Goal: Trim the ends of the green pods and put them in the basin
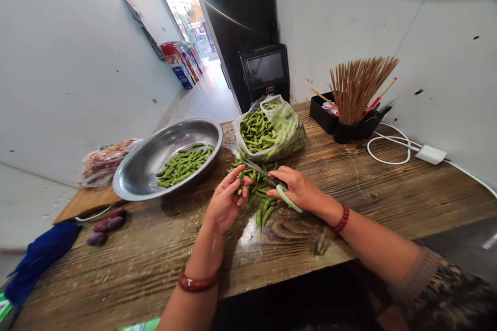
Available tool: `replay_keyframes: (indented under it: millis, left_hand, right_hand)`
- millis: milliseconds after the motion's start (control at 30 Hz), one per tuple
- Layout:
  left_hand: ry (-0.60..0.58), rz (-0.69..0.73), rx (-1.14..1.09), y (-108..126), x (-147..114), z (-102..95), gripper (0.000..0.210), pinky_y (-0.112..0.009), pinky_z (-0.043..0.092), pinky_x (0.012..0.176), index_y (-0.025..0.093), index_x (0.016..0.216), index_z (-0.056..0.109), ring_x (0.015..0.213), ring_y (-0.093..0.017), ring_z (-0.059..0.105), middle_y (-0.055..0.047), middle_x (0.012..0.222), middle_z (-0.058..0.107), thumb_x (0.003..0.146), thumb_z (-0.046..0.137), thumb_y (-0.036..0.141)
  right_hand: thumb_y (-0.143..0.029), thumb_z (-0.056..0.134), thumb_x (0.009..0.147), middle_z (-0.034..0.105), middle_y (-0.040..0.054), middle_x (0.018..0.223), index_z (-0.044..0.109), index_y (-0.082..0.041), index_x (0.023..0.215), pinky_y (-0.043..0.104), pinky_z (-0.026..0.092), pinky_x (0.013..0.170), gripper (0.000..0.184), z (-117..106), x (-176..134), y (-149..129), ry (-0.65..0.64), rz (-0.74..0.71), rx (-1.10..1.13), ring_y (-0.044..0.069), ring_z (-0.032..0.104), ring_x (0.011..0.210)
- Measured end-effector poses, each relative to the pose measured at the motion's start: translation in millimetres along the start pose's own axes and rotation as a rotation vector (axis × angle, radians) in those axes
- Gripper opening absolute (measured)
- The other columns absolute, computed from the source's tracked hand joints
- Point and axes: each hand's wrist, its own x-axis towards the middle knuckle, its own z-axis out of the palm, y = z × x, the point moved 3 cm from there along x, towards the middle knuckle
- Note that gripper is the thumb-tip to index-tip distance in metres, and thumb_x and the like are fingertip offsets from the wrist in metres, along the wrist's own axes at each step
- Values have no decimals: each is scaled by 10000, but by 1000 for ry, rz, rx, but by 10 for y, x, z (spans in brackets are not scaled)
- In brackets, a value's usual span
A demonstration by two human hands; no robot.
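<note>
My left hand [226, 200] pinches an edamame pod [240, 178] between thumb and fingers, above the wooden table. In my right hand [295, 187] is a pair of scissors [288, 198] with pale green handles, its blades pointing left toward the pod. Whether the blades touch the pod I cannot tell. Loose edamame pods [265, 212] lie in a pile below and between my hands. Behind them stands a clear plastic bag [295, 132] full of pods. To the left, a wide steel basin [135, 176] holds a layer of pods on its right side.
Several purple oval fruits or vegetables [115, 223] lie left on the table [155, 253], near a blue cloth [46, 248]. A bagged pinkish bundle [106, 163] sits behind them. At the back right are a black holder [344, 132] of wooden skewers [357, 88] and a white cable [399, 139].
</note>
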Motion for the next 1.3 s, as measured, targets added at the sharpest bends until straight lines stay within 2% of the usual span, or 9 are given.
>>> replay_keyframes:
  millis: [100, 233, 400, 600, 767, 967, 1067, 1167, 1300]
  left_hand:
    - [6, -11, -75, -9, 17, -30, 391, -147, 396, 443, 134, 1115, 630, 641, -94, 574, -58, 863, 640, 728, 680, 124]
    - [43, -17, -132, -25, 25, -49, 365, -195, 520, 616, 148, 1028, 638, 780, -129, 645, -62, 946, 651, 679, 665, 43]
    - [51, 40, -70, -67, 23, -13, 370, -220, 538, 781, 147, 990, 626, 841, -134, 675, -38, 931, 666, 650, 711, 27]
    - [35, 39, 123, -109, -21, 42, 301, -209, 518, 594, 160, 951, 581, 606, -110, 646, -13, 754, 666, 710, 758, 192]
    - [-40, -8, 163, -103, -39, 67, 271, -218, 471, 529, 151, 989, 645, 591, -112, 604, -21, 778, 632, 774, 704, 306]
    - [26, 87, 264, -93, -9, -9, 220, -163, 394, 538, 133, 866, 736, 593, -61, 489, -5, 712, 598, 709, 769, 283]
    - [18, 39, 229, -89, -16, 3, 256, -161, 316, 451, 144, 876, 735, 535, -53, 458, -10, 720, 606, 701, 774, 327]
    - [-16, -4, 214, -74, -37, 47, 296, -158, 245, 402, 152, 922, 720, 503, -51, 454, -31, 767, 631, 763, 711, 401]
    - [-17, 25, 199, -50, -50, 70, 291, -151, 248, 408, 145, 935, 715, 525, -48, 452, -33, 780, 631, 773, 703, 388]
  right_hand:
    - [-366, 683, 835, 610, 64, 936, 607, -150, 1144, 274, 453, 720, 384, 11, -6, -12, -12, -14, 4, 172, 576, 808]
    - [-363, 687, 829, 606, 59, 915, 619, -150, 1122, 273, 450, 701, 369, 24, -14, -33, -20, -27, 17, 168, 571, 780]
    - [-334, 702, 817, 604, 56, 924, 609, -151, 1145, 275, 455, 699, 386, 42, -11, -36, 13, -26, 75, 162, 570, 771]
    - [-344, 702, 817, 608, 59, 916, 604, -148, 1134, 284, 465, 702, 386, 62, -2, -22, 57, -59, 113, 169, 573, 781]
    - [-352, 698, 821, 617, 68, 931, 603, -152, 1128, 298, 477, 722, 379, 67, -3, -5, 73, -68, 104, 177, 582, 800]
    - [-321, 718, 806, 626, 70, 936, 606, -149, 1132, 298, 482, 734, 385, 67, -5, -22, 72, -75, 112, 179, 590, 813]
    - [-325, 718, 805, 626, 65, 930, 608, -158, 1130, 294, 481, 727, 382, 70, -4, -18, 76, -76, 117, 176, 591, 808]
    - [-337, 718, 804, 623, 63, 924, 606, -160, 1138, 291, 477, 713, 394, 70, -4, -8, 81, -77, 105, 174, 587, 796]
    - [-327, 713, 808, 622, 68, 937, 606, -154, 1140, 295, 476, 717, 389, 61, -5, -16, 57, -61, 83, 177, 588, 802]
